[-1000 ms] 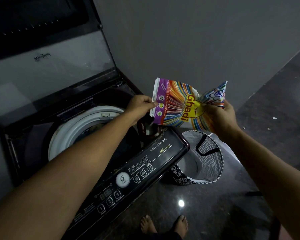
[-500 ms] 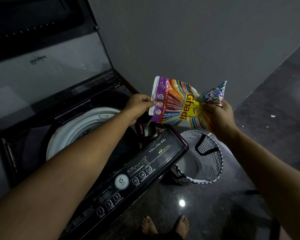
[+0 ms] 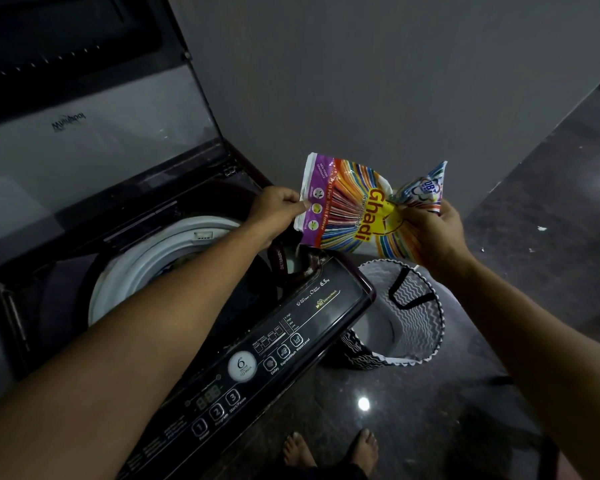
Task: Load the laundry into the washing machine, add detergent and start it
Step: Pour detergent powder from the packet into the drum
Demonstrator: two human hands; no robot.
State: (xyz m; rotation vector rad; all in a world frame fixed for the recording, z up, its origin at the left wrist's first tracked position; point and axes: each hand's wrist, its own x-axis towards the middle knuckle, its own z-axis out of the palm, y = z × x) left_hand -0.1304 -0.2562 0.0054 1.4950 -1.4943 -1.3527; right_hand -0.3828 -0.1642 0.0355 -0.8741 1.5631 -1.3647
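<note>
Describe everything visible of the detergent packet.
The detergent packet is a glossy, crumpled plastic pouch with rainbow stripes, a purple band at one end and the word Ghadi in yellow. It is held sideways in the air above the right end of the washing machine. The left hand pinches its purple end; the right hand grips the twisted opposite end.

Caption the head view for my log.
A detergent packet held by left hand and right hand over the open washing machine, patterned basket beside it.

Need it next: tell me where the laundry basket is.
Head view: the laundry basket stands on the dark floor, just right of the washing machine, below the right hand.
</note>
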